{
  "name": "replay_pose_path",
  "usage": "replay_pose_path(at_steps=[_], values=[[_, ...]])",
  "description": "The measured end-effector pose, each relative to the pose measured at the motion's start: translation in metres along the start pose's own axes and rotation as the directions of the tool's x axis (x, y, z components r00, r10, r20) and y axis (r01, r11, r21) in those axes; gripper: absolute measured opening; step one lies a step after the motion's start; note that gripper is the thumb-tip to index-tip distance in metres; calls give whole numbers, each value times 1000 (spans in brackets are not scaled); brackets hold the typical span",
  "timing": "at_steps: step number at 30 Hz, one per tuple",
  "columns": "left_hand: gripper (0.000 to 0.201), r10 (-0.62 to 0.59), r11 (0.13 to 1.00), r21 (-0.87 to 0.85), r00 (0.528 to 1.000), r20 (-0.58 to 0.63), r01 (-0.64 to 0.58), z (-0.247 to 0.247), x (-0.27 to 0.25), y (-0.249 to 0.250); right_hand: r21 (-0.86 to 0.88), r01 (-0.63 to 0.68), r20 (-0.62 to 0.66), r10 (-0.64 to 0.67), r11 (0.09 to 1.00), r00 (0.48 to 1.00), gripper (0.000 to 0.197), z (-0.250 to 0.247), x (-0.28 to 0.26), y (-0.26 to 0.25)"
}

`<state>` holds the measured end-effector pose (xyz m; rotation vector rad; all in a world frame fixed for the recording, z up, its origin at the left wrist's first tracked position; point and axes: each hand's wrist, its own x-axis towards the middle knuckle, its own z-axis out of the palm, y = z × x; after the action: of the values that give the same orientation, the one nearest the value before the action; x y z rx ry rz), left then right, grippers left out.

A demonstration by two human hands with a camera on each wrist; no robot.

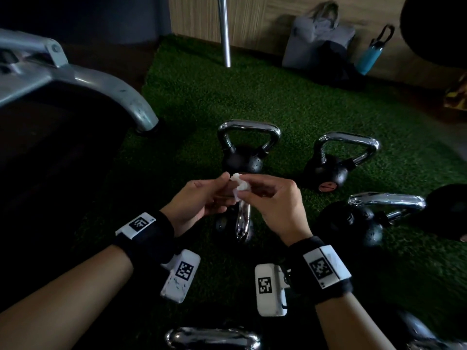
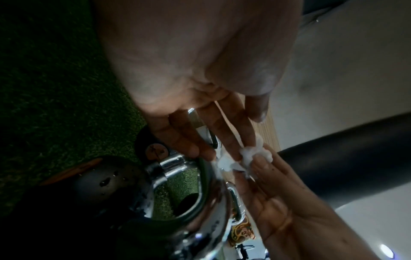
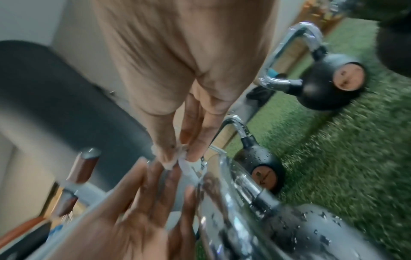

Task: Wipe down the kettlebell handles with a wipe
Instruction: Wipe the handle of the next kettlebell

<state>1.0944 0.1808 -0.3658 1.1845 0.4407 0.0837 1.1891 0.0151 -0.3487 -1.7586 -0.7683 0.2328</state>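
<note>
A small crumpled white wipe [image 1: 241, 185] sits between my two hands, above the green turf. My right hand [image 1: 249, 188] pinches it between thumb and fingertips, as the right wrist view shows at the wipe [image 3: 171, 162]. My left hand [image 1: 226, 183] faces it with nearly straight, spread fingers [image 2: 233, 140] whose tips touch the wipe [image 2: 249, 156]; its thumb stands apart. Directly under the hands stands a black kettlebell with a wet chrome handle [image 1: 243, 223]. Other kettlebells stand behind [image 1: 249, 147], at right [image 1: 338, 160] and near right [image 1: 366, 218].
Another chrome handle [image 1: 212, 337] lies at the bottom edge near my arms. A grey machine leg [image 1: 113, 92] reaches in from the left and a steel pole [image 1: 225, 31] hangs at the back. A grey bag [image 1: 318, 39] and blue bottle [image 1: 371, 54] lean on the wall.
</note>
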Motion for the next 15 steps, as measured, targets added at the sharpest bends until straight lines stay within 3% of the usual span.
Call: replay_pose_path(at_steps=[4,6,9,11,13,15], values=[[29,36,976,214,996,76,-52,-12,8,-13,7,-74,-80,74,997,994,24,-10,4,14],[64,55,884,456,991,119,-104,-25,18,-32,35,-136,-168,140,990,976,26,-17,6,25],[112,1,483,850,970,242,-212,-34,25,-65,124,-293,-233,315,948,920,41,-20,9,50],[146,-13,326,900,950,311,-290,-33,32,-89,132,-363,-213,384,922,898,55,-15,10,63],[158,-5,318,920,971,241,-227,-21,32,-100,102,-411,-183,424,906,887,52,-7,12,75],[152,67,388,906,985,156,-170,-10,32,-106,84,-453,-152,461,887,874,33,3,12,83]])
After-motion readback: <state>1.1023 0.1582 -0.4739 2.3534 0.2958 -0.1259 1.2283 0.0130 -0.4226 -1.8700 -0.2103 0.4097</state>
